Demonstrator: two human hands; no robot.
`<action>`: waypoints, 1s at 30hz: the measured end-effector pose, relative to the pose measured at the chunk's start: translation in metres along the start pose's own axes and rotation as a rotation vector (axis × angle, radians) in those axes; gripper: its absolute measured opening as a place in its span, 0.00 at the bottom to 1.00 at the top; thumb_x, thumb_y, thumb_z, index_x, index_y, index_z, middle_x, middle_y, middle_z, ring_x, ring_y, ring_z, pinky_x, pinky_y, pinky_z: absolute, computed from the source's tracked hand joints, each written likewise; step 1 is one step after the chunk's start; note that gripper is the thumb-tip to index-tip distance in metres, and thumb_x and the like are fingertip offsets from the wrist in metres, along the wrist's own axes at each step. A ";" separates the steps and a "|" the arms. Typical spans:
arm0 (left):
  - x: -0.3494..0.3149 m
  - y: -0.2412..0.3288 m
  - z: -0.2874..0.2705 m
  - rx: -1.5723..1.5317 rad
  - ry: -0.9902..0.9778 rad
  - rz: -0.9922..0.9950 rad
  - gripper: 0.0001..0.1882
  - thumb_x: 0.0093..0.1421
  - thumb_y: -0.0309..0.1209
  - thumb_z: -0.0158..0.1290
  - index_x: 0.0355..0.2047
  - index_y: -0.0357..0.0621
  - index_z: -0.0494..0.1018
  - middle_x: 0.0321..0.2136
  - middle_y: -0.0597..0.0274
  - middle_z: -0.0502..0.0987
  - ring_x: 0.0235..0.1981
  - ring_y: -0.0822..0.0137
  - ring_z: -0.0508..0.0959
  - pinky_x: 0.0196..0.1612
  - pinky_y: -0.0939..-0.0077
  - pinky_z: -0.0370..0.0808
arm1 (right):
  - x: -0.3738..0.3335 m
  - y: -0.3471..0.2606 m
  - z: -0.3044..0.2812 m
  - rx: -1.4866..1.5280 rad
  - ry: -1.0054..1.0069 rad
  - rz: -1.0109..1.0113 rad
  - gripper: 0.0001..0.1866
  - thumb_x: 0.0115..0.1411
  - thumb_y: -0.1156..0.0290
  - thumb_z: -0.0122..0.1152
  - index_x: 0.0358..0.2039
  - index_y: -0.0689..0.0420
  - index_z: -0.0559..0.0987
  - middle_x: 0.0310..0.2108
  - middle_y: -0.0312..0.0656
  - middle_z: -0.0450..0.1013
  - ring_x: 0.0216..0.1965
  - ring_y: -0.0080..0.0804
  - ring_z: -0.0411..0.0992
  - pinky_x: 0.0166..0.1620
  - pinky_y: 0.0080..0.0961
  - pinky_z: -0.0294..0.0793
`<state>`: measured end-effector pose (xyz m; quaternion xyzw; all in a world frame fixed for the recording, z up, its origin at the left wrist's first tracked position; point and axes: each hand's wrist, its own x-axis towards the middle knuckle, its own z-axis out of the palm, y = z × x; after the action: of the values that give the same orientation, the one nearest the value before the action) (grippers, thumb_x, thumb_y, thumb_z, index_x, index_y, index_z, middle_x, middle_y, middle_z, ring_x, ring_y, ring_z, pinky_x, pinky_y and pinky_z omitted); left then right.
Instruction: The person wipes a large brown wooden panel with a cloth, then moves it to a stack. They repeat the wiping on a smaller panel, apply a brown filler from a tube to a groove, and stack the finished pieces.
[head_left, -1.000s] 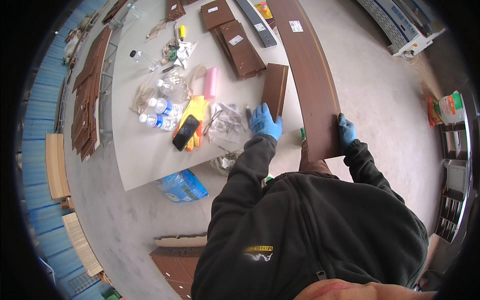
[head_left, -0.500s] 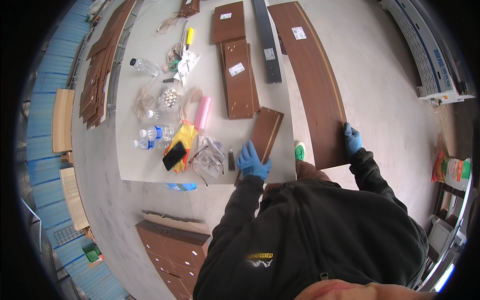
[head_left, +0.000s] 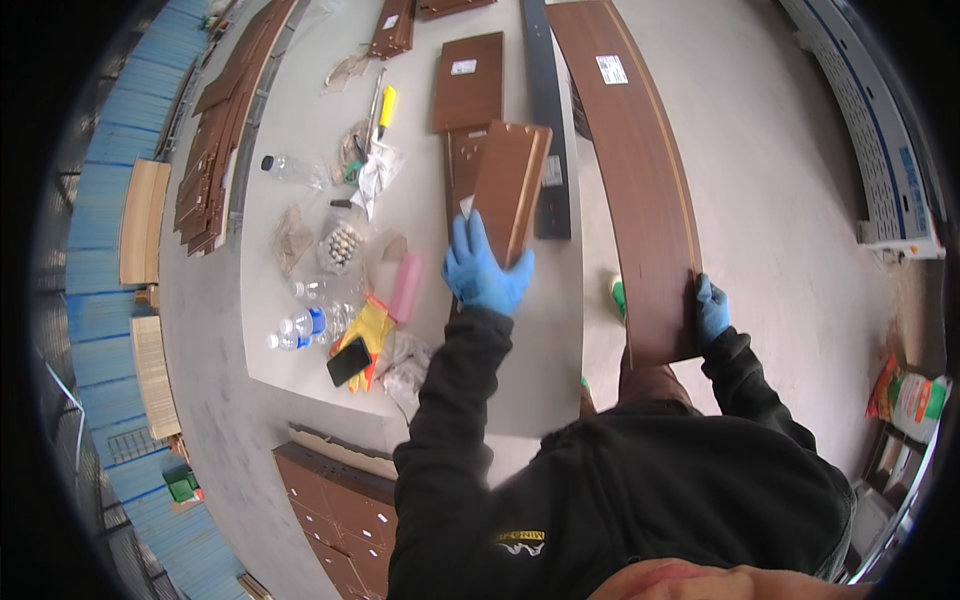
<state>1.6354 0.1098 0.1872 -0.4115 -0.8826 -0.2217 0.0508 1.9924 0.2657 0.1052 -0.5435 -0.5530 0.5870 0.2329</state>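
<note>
My left hand [head_left: 484, 270], in a blue glove, grips the near end of a short brown wooden board [head_left: 512, 178] with a grooved, light-coloured long edge. The board lies slantwise over a brown panel [head_left: 465, 165], mostly covered by it, and another labelled brown panel [head_left: 468, 85] is just beyond. In my gloved right hand [head_left: 712, 309] is the near right edge of a long, dark brown panel [head_left: 640, 180] with a white label and a pale strip along its side. It reaches away past the table's right edge.
On the pale table [head_left: 530, 380] lie a long dark grey strip [head_left: 547, 120], a yellow-handled screwdriver [head_left: 387, 110], a pink roll [head_left: 406, 287], a black phone [head_left: 349, 363], yellow gloves [head_left: 372, 325] and plastic bottles [head_left: 300, 328]. Stacked brown panels [head_left: 225, 120] stand left; a white machine [head_left: 860, 120] is at right.
My left hand has carried the short board away from the table's near edge, onto the panels farther up. My right hand keeps its hold on the long panel. The view has shifted slightly.
</note>
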 end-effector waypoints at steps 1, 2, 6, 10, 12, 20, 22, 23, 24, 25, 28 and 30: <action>0.037 0.003 0.014 0.022 0.011 -0.019 0.53 0.48 0.55 0.67 0.70 0.44 0.62 0.68 0.43 0.63 0.60 0.40 0.70 0.61 0.45 0.66 | 0.019 -0.003 0.003 0.002 0.004 0.001 0.27 0.76 0.50 0.48 0.29 0.61 0.77 0.25 0.26 0.68 0.28 0.16 0.62 0.30 0.22 0.65; 0.074 0.004 0.029 0.045 0.021 -0.041 0.53 0.48 0.55 0.67 0.70 0.44 0.61 0.68 0.43 0.63 0.60 0.41 0.70 0.62 0.45 0.65 | 0.039 -0.006 0.003 0.036 -0.020 0.041 0.26 0.75 0.51 0.49 0.31 0.61 0.79 0.25 0.27 0.68 0.28 0.16 0.62 0.30 0.22 0.66; 0.202 0.013 0.085 0.160 0.054 -0.111 0.52 0.49 0.54 0.66 0.69 0.42 0.62 0.66 0.44 0.65 0.59 0.42 0.71 0.62 0.48 0.67 | 0.110 -0.020 0.000 0.054 -0.108 0.011 0.25 0.75 0.51 0.50 0.36 0.62 0.81 0.27 0.28 0.71 0.28 0.17 0.64 0.31 0.21 0.68; 0.286 0.022 0.127 0.230 -0.016 -0.222 0.54 0.49 0.59 0.65 0.71 0.47 0.60 0.66 0.47 0.66 0.60 0.43 0.71 0.63 0.49 0.67 | 0.151 -0.028 -0.012 0.081 -0.162 0.060 0.24 0.75 0.52 0.50 0.36 0.62 0.81 0.27 0.28 0.72 0.28 0.17 0.66 0.31 0.20 0.70; 0.313 0.025 0.142 0.228 -0.036 -0.241 0.55 0.48 0.59 0.65 0.71 0.47 0.60 0.66 0.48 0.66 0.60 0.43 0.71 0.62 0.49 0.67 | 0.166 -0.031 -0.016 0.065 -0.181 0.073 0.23 0.76 0.54 0.49 0.35 0.61 0.81 0.26 0.28 0.72 0.28 0.16 0.65 0.31 0.19 0.68; 0.375 0.016 0.191 0.256 -0.155 -0.321 0.55 0.50 0.62 0.60 0.72 0.47 0.58 0.67 0.47 0.64 0.62 0.45 0.70 0.63 0.42 0.63 | 0.201 -0.041 0.004 0.056 -0.270 0.072 0.21 0.75 0.59 0.48 0.29 0.59 0.77 0.24 0.28 0.69 0.27 0.15 0.64 0.29 0.19 0.67; 0.373 0.005 0.200 0.263 -0.127 -0.254 0.53 0.52 0.62 0.58 0.72 0.46 0.58 0.67 0.46 0.64 0.64 0.46 0.69 0.65 0.42 0.61 | 0.201 -0.047 0.018 0.059 -0.275 0.149 0.21 0.75 0.60 0.47 0.29 0.59 0.77 0.24 0.29 0.70 0.26 0.16 0.65 0.29 0.20 0.68; 0.369 -0.003 0.204 0.266 -0.146 -0.239 0.52 0.53 0.62 0.58 0.72 0.46 0.59 0.68 0.46 0.64 0.65 0.47 0.69 0.66 0.42 0.60 | 0.200 -0.050 0.027 0.056 -0.276 0.181 0.20 0.75 0.61 0.47 0.29 0.59 0.78 0.24 0.29 0.71 0.26 0.16 0.65 0.29 0.21 0.68; 0.361 -0.011 0.205 0.257 -0.068 -0.197 0.46 0.56 0.59 0.57 0.68 0.43 0.64 0.66 0.44 0.66 0.66 0.47 0.68 0.67 0.45 0.61 | 0.198 -0.052 0.035 0.094 -0.281 0.188 0.20 0.74 0.62 0.47 0.29 0.60 0.78 0.23 0.31 0.72 0.26 0.17 0.67 0.29 0.21 0.69; 0.349 -0.019 0.203 0.171 0.013 -0.205 0.45 0.56 0.58 0.57 0.67 0.42 0.66 0.65 0.43 0.67 0.65 0.45 0.68 0.66 0.45 0.62 | 0.194 -0.054 0.045 0.075 -0.285 0.189 0.20 0.75 0.61 0.47 0.27 0.57 0.76 0.23 0.28 0.68 0.25 0.16 0.63 0.28 0.21 0.65; 0.303 -0.048 0.180 -0.130 0.244 -0.225 0.37 0.59 0.51 0.58 0.61 0.36 0.72 0.62 0.38 0.70 0.63 0.40 0.70 0.65 0.49 0.66 | 0.181 -0.056 0.076 0.083 -0.271 0.175 0.23 0.77 0.57 0.46 0.23 0.51 0.71 0.21 0.24 0.61 0.24 0.13 0.56 0.26 0.20 0.58; 0.248 -0.060 0.153 -0.255 0.361 -0.220 0.30 0.61 0.42 0.61 0.57 0.33 0.74 0.57 0.37 0.75 0.60 0.40 0.73 0.64 0.52 0.69 | 0.170 -0.054 0.095 0.143 -0.332 0.191 0.23 0.77 0.57 0.46 0.23 0.51 0.71 0.21 0.24 0.61 0.24 0.13 0.56 0.26 0.20 0.58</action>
<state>1.4419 0.3165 0.0966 -0.2696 -0.8635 -0.4056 0.1309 1.8381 0.3919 0.0704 -0.4713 -0.4864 0.7259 0.1198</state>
